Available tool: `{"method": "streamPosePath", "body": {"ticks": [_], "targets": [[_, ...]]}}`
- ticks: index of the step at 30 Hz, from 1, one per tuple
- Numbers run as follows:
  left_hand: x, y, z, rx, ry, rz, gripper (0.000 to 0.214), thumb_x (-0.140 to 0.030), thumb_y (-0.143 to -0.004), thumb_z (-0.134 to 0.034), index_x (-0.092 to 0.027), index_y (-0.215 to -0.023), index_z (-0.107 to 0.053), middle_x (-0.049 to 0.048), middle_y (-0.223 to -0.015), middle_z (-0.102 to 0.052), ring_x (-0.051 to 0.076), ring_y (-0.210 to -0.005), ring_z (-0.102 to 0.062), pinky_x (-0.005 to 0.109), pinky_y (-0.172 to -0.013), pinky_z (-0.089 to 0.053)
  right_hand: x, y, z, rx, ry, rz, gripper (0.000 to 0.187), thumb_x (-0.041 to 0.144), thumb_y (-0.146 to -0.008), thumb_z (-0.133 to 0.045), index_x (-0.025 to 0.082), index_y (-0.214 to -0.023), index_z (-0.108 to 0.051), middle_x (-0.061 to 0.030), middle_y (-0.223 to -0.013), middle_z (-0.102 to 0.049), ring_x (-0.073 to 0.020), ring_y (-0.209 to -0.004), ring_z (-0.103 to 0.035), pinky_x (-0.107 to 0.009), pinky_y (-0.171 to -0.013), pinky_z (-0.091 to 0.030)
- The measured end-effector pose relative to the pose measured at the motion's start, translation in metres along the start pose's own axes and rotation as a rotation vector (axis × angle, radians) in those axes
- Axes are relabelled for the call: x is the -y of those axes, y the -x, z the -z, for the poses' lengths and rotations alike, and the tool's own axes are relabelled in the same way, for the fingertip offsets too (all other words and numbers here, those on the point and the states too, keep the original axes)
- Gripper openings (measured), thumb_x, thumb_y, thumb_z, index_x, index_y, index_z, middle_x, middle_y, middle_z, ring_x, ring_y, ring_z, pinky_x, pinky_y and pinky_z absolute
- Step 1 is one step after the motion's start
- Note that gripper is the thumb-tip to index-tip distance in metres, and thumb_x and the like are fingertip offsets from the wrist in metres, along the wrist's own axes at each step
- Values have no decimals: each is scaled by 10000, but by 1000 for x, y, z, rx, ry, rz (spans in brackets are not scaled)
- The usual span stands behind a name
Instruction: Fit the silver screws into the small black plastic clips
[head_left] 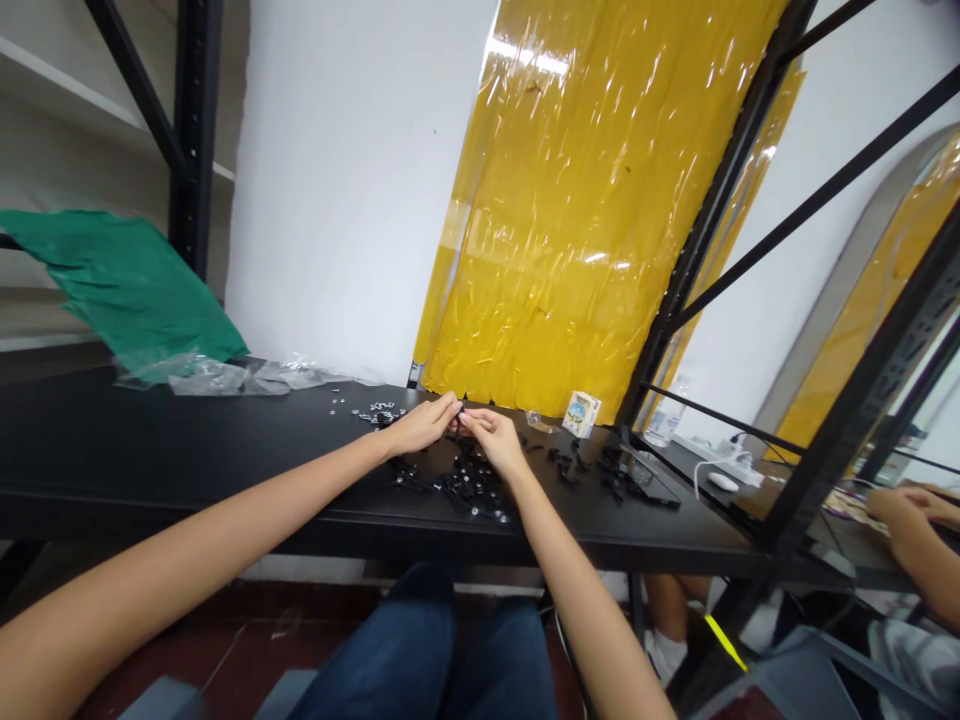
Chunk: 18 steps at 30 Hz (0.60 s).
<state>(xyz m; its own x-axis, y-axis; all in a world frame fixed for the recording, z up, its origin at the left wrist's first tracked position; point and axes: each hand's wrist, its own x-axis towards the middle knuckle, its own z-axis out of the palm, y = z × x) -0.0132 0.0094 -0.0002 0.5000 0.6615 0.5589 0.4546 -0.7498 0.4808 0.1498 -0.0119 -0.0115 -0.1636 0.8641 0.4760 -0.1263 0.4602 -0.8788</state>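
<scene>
My left hand (421, 424) and my right hand (491, 441) meet above the far part of a black table (187, 445). Fingertips of both pinch a small black plastic part (460, 412), mostly hidden by my fingers. Below my right wrist lies a heap of black plastic parts with metal-looking bits (469, 488). Close to my left hand is a smaller cluster of similar pieces (382, 413). More black parts (566, 465) are scattered to the right of my right hand.
A small printed carton (581, 413) stands on the far right of the table, near a clear plastic bag (225, 378) and green sheet (124, 280) at left. A black metal rack (720, 240) stands right, beyond it a co-worker's hand (911, 510). A yellow plastic sheet (577, 210) covers the wall.
</scene>
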Motion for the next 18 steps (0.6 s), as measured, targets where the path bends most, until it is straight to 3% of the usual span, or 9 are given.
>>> {"method": "streamPosePath", "body": {"ticks": [4, 10, 14, 18], "targets": [[-3, -1, -2, -54, -41, -16, 432, -519, -917, -263, -200, -759, -508, -4, -659, -597, 164, -643, -574, 250, -615, -387, 1, 1, -1, 10, 15, -5, 409, 464, -567, -759, 155, -822, -677, -33, -701, -731, -214, -717, -699, -378, -814, -539], [-8, 0, 2, -110, -56, 128, 643, -568, -911, -164, -181, -516, -492, 11, -540, -576, 166, -581, -564, 257, -607, -371, -2, -2, 0, -31, 22, -11, 441, 480, -543, -763, 157, -828, -668, -39, -720, -736, -215, -717, -698, -377, -802, -543], [-5, 1, 4, -103, -88, 89, 473, -560, -894, -279, -200, -730, -538, -9, -652, -615, 169, -625, -561, 257, -612, -375, -4, -4, 2, -51, 51, 14, 441, 489, -575, -741, 154, -855, -677, -49, -753, -738, -214, -739, -696, -372, -807, -537], [-3, 2, 5, -26, -44, 43, 321, -500, -899, -325, -220, -890, -480, -23, -739, -627, 161, -652, -567, 260, -632, -391, -6, -5, 4, -51, 42, 25, 425, 477, -581, -744, 150, -846, -684, -48, -748, -736, -210, -725, -695, -376, -812, -534]]}}
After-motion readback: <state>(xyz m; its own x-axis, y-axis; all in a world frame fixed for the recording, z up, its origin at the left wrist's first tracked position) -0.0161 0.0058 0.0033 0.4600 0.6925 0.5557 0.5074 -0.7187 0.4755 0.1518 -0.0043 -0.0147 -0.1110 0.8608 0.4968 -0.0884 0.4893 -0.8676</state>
